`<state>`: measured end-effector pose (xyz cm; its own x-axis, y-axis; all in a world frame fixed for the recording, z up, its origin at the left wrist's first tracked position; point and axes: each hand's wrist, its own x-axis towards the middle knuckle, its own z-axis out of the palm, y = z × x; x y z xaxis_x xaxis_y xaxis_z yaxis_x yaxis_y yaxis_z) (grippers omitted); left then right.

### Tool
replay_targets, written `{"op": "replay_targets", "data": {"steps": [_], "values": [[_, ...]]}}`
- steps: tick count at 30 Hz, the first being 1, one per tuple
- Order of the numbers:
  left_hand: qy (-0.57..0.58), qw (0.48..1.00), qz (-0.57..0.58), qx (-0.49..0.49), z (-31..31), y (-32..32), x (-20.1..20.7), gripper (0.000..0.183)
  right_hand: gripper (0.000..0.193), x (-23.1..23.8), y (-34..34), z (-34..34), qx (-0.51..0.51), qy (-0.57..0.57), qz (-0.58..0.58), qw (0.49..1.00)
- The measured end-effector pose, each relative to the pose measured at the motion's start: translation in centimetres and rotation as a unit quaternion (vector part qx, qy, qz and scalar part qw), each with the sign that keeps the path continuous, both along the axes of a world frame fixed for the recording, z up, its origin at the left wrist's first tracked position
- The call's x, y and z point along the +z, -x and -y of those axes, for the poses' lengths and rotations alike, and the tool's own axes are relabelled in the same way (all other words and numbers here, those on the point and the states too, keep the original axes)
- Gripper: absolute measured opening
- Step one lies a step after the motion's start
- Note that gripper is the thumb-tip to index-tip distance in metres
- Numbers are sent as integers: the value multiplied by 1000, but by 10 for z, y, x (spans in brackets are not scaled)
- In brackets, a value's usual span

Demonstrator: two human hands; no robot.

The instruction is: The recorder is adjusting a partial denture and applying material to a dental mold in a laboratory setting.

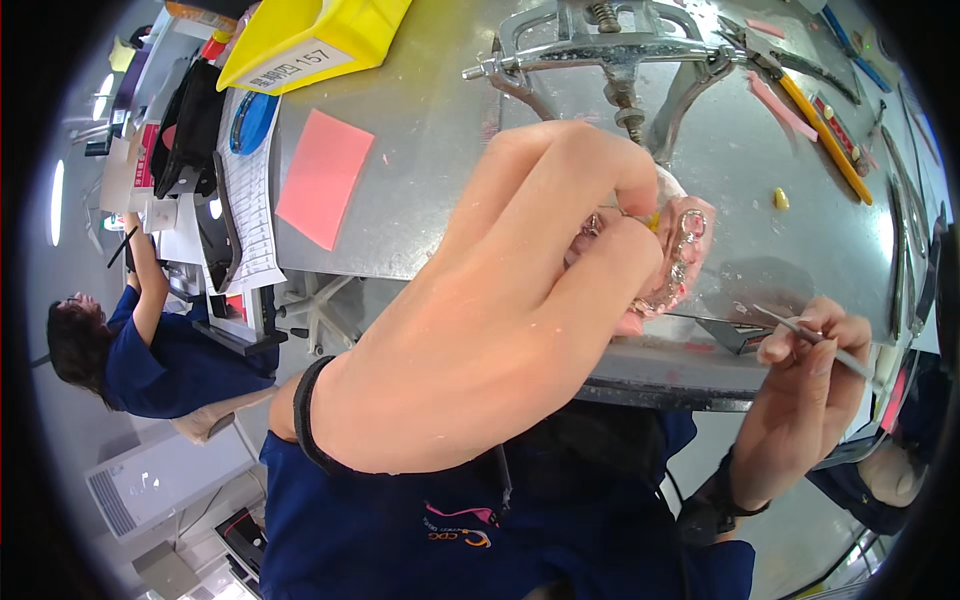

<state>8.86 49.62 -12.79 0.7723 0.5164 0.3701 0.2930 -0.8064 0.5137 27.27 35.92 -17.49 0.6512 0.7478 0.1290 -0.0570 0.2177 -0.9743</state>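
Note:
Over a pink dental model (688, 240) with a metal framework and clasps, my left hand (520, 270) is closed, palm down. Its index finger and thumb pinch a small yellow piece (655, 220) at the model; part of the model is hidden beneath the fingers. To the right, just past the bench's front edge, my right hand (815, 375) grips a thin pointed metal carving tool (800, 328), its tip toward the model. A loose yellowish denture tooth (780, 198) lies on the bench. Behind the model stands a metal dental articulator (620, 75) with springs.
On the metal bench (430, 130) lie a pink wax sheet (325, 178) and pink wax strips (780, 105). A yellow bin (320, 40) stands at the back left. At right are a yellow-handled tool (822, 138) and several metal instruments. Another person (165, 350) sits at far left.

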Motion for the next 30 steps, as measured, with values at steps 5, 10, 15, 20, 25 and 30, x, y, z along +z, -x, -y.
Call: {"op": "replay_targets", "data": {"steps": [5, 10, 15, 20, 25, 30], "values": [[-54, 997, -48, 2, 6, -2, 8, 34, 42, 29, -42, 3, 61, 140, 147, 977], [-44, 995, -89, -23, 8, -3, 19, 35, 43, 55, -78, -9, 96, 259, 276, 920], [7, 993, -106, -60, 5, -8, 31, 30, 42, 47, -107, -30, 46, 235, 330, 913], [59, 988, -129, -57, 4, -9, 41, 24, 34, 65, -148, -4, -81, 213, 408, 884], [134, 984, -107, -42, -2, -11, 44, 23, 34, 78, -181, 22, -138, 308, 474, 813], [73, 995, 65, 23, 21, -1, 44, 16, 41, 53, -177, 28, -45, 287, 557, 778]]}}
